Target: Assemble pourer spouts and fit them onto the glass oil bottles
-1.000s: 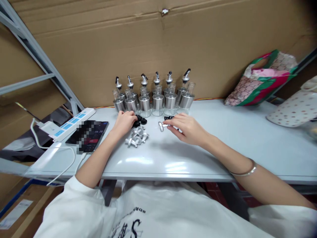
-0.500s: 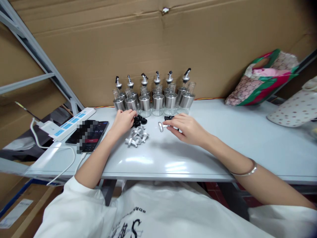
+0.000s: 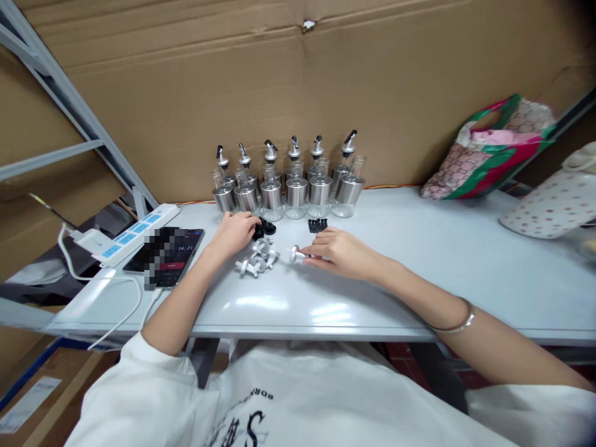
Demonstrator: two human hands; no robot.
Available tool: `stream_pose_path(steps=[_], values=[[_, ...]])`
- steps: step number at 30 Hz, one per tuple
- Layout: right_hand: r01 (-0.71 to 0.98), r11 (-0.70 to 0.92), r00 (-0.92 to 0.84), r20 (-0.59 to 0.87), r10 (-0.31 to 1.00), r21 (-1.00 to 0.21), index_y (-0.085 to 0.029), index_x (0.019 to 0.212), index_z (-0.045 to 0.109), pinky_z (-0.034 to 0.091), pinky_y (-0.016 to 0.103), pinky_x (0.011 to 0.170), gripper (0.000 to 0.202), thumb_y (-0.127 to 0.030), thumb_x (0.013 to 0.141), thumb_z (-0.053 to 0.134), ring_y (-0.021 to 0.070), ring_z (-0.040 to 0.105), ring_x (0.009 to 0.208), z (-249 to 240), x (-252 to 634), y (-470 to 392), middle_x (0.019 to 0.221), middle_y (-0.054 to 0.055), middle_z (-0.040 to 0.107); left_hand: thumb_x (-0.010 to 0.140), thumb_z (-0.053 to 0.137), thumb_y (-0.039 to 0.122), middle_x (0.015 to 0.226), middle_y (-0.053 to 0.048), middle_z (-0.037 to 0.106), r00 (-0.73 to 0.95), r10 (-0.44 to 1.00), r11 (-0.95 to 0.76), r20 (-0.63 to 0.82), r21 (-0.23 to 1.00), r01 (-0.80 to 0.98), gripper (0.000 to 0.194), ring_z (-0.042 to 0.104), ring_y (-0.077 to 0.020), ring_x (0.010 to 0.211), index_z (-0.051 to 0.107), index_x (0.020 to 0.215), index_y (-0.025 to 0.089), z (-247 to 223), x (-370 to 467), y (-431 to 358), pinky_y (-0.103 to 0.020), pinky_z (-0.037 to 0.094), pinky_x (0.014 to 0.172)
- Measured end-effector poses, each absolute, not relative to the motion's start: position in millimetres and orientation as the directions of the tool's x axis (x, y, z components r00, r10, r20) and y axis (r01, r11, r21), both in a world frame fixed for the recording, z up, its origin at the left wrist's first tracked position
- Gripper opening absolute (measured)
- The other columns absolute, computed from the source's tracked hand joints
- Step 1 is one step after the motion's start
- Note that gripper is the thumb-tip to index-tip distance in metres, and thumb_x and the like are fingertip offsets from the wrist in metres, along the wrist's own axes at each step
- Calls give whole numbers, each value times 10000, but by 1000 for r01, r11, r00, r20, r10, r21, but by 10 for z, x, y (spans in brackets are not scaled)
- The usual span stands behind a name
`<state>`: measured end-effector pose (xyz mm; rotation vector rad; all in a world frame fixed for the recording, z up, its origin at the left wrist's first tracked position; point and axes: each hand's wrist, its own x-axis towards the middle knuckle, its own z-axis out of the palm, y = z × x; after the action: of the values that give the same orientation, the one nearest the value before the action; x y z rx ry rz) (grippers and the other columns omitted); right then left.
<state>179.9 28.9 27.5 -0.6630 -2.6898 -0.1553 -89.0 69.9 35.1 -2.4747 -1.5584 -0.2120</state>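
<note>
My right hand [image 3: 342, 253] is closed, pinching a silver pour spout [image 3: 295, 254] by its thin end just above the table. Its round flange points toward the left. My left hand [image 3: 235, 230] curls its fingers down at a small pile of black rubber stoppers [image 3: 267, 227]; a black piece shows right under the fingertips, partly hidden by them. In front of that pile lie several loose silver pour spouts [image 3: 259, 258], heaped together. Beyond my right fingers a row of small black caps [image 3: 318, 225] lies on the table.
Two rows of glass-and-steel bottles [image 3: 296, 189] stand near the cardboard wall [image 3: 395, 93]; the back ones carry pourers, the front ones have open necks. At left are a phone [image 3: 186, 248], a power strip [image 3: 135, 233] and a white cable. A patterned bag [image 3: 470, 158] sits at the back right.
My right hand has moved left and toward me with the spout, uncovering the small black caps. My left hand stays at the black stoppers, shifted slightly.
</note>
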Motion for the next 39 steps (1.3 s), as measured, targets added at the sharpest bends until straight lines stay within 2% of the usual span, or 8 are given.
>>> stream_pose_path(steps=[5, 9, 11, 13, 17, 21, 28, 39], values=[[500, 866, -838, 250, 485, -3, -136, 894, 711, 348, 290, 685, 332, -370, 945, 481, 163, 594, 677, 228, 1750, 266, 712, 62, 678, 902, 396, 197, 1050, -92, 622, 453, 842, -453, 293, -69, 889, 248, 548, -243, 1014, 616, 1016, 184, 425, -894, 661, -375, 381, 854], [552, 834, -814, 212, 541, -12, -145, 849, 709, 349, 288, 691, 316, -367, 936, 501, 159, 613, 687, 242, 1723, 261, 733, 58, 692, 931, 404, 329, 1106, -97, 580, 515, 794, -565, 321, 80, 821, 258, 522, -240, 1068, 538, 1088, 174, 472, -859, 476, -384, 400, 915], [612, 791, -776, 193, 600, 6, -147, 832, 705, 343, 297, 689, 309, -357, 934, 504, 166, 627, 690, 256, 1672, 264, 741, 66, 703, 899, 464, 450, 1190, -108, 543, 555, 775, -617, 303, 171, 768, 364, 507, -243, 1118, 499, 1148, 186, 442, -838, 356, -389, 398, 955], [688, 725, -720, 169, 673, 45, -136, 819, 697, 339, 314, 694, 308, -335, 937, 495, 189, 646, 715, 268, 1584, 274, 760, 84, 713, 782, 593, 571, 1257, -131, 503, 610, 745, -664, 270, 207, 719, 571, 480, -274, 1174, 480, 1185, 183, 384, -823, 265, -409, 384, 995], [751, 653, -661, 107, 743, 98, -105, 851, 684, 352, 346, 714, 312, -283, 953, 449, 245, 667, 807, 279, 1373, 306, 848, 130, 723, 708, 647, 615, 1332, -164, 458, 651, 735, -678, 189, 207, 706, 745, 441, -316, 1232, 438, 1268, 171, 273, -820, 214, -446, 359, 1032], [716, 695, -697, 120, 706, 70, -102, 963, 663, 389, 353, 747, 258, -295, 932, 494, 264, 651, 905, 265, 1264, 294, 941, 143, 705, 758, 616, 573, 1280, -138, 504, 675, 724, -688, 141, 223, 691, 689, 496, -291, 1160, 430, 1293, 180, 249, -836, 217, -418, 405, 988], [557, 828, -810, 174, 560, -70, -77, 1116, 588, 443, 381, 833, 319, -312, 907, 539, 257, 614, 956, 159, 1257, 210, 1090, 174, 636, 810, 584, 483, 1151, -110, 553, 680, 709, -705, 186, 185, 685, 506, 520, -268, 1065, 513, 1222, 199, 262, -823, 180, -397, 433, 938], [561, 827, -814, 169, 555, -15, -105, 1175, 591, 414, 365, 794, 322, -285, 919, 513, 243, 603, 924, 195, 1436, 264, 1020, 136, 647, 846, 557, 447, 1138, -93, 607, 664, 712, -701, 228, 267, 661, 359, 557, -237, 1079, 611, 1108, 208, 199, -873, 279, -364, 452, 938]])
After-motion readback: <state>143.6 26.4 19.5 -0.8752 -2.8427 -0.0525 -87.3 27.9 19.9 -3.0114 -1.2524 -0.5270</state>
